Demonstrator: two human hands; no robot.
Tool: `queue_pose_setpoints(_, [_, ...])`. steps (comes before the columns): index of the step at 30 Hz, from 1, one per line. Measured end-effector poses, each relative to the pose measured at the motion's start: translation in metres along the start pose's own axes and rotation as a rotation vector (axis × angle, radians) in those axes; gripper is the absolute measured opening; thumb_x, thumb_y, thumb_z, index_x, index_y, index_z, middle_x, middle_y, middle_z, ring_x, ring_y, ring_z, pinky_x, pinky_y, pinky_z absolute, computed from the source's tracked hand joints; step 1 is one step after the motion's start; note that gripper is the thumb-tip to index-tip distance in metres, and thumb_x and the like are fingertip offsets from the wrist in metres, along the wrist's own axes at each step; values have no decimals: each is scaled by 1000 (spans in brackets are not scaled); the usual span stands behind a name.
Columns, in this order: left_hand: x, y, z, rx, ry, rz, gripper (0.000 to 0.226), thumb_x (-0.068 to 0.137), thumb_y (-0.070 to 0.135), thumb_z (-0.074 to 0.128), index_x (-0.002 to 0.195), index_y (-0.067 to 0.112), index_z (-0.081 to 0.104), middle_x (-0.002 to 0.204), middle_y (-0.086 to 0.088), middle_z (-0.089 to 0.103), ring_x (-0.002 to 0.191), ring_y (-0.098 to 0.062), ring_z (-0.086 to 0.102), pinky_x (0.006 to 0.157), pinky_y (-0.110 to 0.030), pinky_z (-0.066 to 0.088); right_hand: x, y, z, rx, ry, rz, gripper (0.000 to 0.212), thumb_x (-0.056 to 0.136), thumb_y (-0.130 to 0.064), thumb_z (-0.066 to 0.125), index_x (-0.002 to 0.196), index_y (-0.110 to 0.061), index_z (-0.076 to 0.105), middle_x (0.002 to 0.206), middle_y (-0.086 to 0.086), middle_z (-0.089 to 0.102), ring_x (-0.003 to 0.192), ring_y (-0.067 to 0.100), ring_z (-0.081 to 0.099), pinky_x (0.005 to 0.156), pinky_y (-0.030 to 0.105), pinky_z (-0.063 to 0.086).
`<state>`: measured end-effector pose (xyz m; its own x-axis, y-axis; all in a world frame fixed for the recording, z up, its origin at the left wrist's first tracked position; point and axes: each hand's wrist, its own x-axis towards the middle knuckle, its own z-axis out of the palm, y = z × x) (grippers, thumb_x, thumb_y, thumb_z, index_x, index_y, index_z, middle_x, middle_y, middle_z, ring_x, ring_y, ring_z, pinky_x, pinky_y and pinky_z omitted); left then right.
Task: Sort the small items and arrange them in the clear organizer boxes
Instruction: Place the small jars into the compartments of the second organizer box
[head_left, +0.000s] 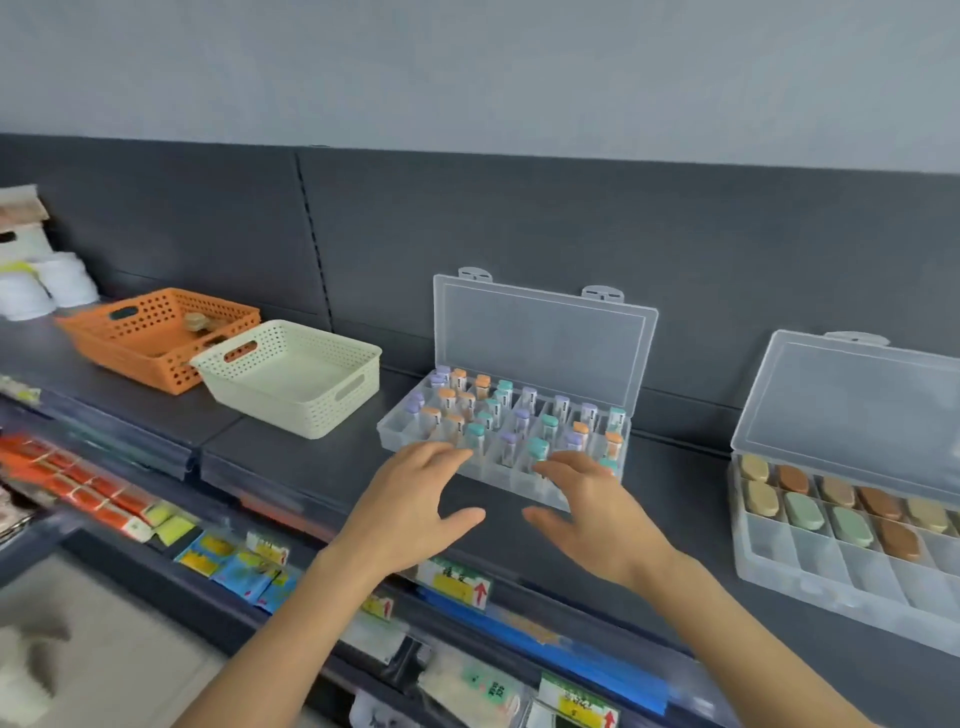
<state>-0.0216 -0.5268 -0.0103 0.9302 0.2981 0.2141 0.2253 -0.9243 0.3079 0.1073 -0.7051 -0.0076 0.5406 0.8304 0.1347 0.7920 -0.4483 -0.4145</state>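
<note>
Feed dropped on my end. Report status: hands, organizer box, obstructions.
Left hand and right hand open, holding nothing, at near edge of middle organizer box. Lid up, capped vials standing in compartments. Nothing between hands and box.

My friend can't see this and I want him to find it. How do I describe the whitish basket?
On the dark grey shelf, look left of the clear plastic organizer box full of colour-capped tubes. Two perforated plastic baskets sit there; the cream rectangular basket is the nearer one, pale and showing nothing inside, unlike the orange basket behind it.
</note>
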Motion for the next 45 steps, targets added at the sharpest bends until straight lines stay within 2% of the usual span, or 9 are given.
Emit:
queue_pose_setpoints(10, [-79,-136,-58,6,54,-139,68,89,52,55,148,27,31,151,7,32,139,-8,24,113,-25,22,68,-135,76,56,-67,-114,59,91,-45,55,140,-14,44,141,3,44,127,19,45,103,26,37])
queue_pose_setpoints(15, [-102,-188,-81,-7,105,-238,68,88,51,57,146,26,34,148,8,35,137,-8,28,112,-27,27,111,-184,100,46,-67,-205,57,91,-44,56,138,-14,46,141,3,46,129,17,42,102,19,31])
queue_pose_setpoints(18, [-105,-220,-89,-8,111,-286,68,88,51,57,146,26,34,148,7,35,137,-9,28,112,-26,26,141,-206,115,67,-68,-253,55,90,-43,58,137,-15,48,138,3,49,125,16,45,100,19,33])
queue_pose_setpoints(24, [-85,-292,-111,42,122,-349,68,88,53,55,147,28,32,149,9,34,138,-8,26,112,-25,25,225,-244,143,108,-51,-310,54,91,-40,58,136,-13,49,136,3,49,125,17,46,100,18,32])
queue_pose_setpoints(30, [-46,-369,-140,72,112,-390,67,88,54,55,146,29,33,148,11,35,137,-7,27,111,-24,24,315,-272,163,89,-45,-339,54,90,-43,57,135,-15,50,138,2,49,126,18,45,104,26,37])
queue_pose_setpoints(34, [-25,-417,-152,75,126,-415,66,88,53,55,145,29,34,147,12,35,136,-6,28,109,-23,25,362,-285,176,69,-50,-335,52,91,-43,56,136,-18,49,139,1,48,127,16,44,104,26,37])
queue_pose_setpoints(42, [24,-512,-167,30,127,-324,65,88,51,57,145,29,36,147,13,34,137,-5,26,109,-21,23,433,-321,203,42,-29,-284,43,92,-39,55,131,-19,53,132,-2,53,121,13,47,96,21,38])
queue_pose_setpoints(45, [47,-553,-174,8,103,-253,64,88,52,55,144,30,35,146,16,34,136,-5,28,110,-24,27,462,-335,213,39,12,-244,47,92,-39,55,135,-22,50,136,-4,50,124,11,46,99,20,38])
